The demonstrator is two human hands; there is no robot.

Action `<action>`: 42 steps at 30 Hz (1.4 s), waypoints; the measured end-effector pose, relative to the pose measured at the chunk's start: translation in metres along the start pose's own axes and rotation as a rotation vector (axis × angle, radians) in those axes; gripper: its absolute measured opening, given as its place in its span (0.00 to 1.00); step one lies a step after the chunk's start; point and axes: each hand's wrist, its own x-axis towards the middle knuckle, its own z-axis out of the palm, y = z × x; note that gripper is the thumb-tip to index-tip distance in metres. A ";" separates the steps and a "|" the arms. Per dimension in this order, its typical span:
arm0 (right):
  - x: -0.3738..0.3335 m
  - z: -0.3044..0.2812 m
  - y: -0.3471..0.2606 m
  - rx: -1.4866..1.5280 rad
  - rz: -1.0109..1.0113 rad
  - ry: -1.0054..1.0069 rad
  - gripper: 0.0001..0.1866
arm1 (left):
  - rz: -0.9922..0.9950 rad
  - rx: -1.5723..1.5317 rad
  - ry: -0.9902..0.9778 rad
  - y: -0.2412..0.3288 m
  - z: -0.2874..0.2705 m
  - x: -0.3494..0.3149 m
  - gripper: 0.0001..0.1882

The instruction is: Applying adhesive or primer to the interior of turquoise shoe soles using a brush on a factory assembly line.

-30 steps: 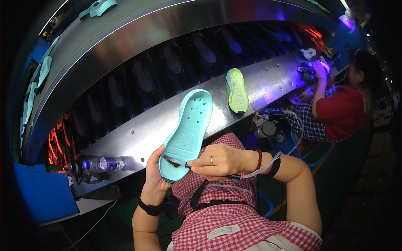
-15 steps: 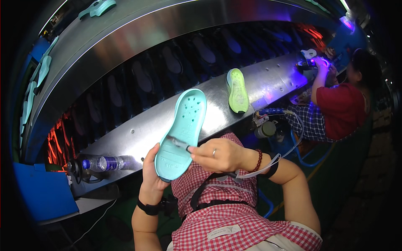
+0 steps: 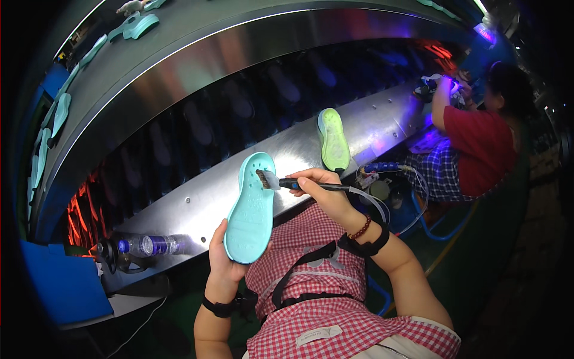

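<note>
Watching from afar, I judge the turquoise sole light and springy, perhaps slippery inside, so its outer rim is the better hold. The left hand, half curled, supports its lower end in the air near the metal worktop; the right hand pinches a brush, its tip at the sole's one o'clock. Lying on the worktop are a lime-green sole at two o'clock and a bottle at eight; the room is dim.
</note>
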 end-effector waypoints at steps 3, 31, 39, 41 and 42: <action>0.013 0.000 -0.003 -0.221 -0.027 -0.023 0.11 | 0.028 0.028 0.029 -0.004 0.003 0.002 0.27; -0.004 -0.049 -0.007 0.591 0.002 -0.014 0.17 | 0.805 -0.168 -0.409 0.307 0.132 -0.006 0.31; -0.004 -0.077 0.019 0.599 0.017 0.100 0.16 | 0.988 0.333 0.091 0.336 0.183 0.010 0.40; -0.001 -0.079 0.022 0.642 0.042 0.134 0.15 | 0.957 0.790 0.099 0.340 0.203 0.020 0.32; 0.003 -0.080 0.027 0.649 0.038 0.139 0.14 | 0.898 0.957 0.177 0.341 0.216 0.026 0.25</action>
